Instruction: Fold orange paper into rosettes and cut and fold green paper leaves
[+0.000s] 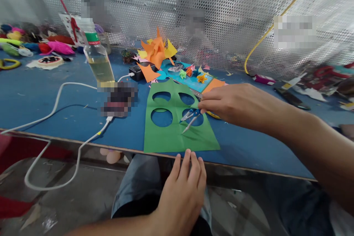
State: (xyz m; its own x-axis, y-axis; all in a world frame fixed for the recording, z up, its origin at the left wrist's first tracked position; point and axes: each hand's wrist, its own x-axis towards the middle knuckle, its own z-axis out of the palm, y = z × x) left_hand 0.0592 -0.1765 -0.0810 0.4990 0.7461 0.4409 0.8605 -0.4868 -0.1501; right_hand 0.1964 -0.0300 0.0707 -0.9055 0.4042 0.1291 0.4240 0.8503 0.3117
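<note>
A green sheet of paper [179, 140] with several round holes cut in it lies at the table's front edge. Over its lower right hole, my right hand [235, 107] pinches a drawing compass [190, 120] by its blue top, with the legs spread and pointing down-left over the sheet. My left hand [185, 188] is open, fingers stretched out, with its fingertips at the paper's front edge; whether they touch it I cannot tell. Under my right hand shows a yellow handle [213, 115], and a grey metal blade [197, 93] lies just beyond, possibly the same scissors.
Left of the paper lies a phone [120, 99] with a white cable [59, 96] looping over the edge. Behind it stands a bottle [98, 62]. Orange paper pieces [156, 51] pile up at the back, before a perforated metal screen [221, 11]. A black cutter [291, 97] lies right.
</note>
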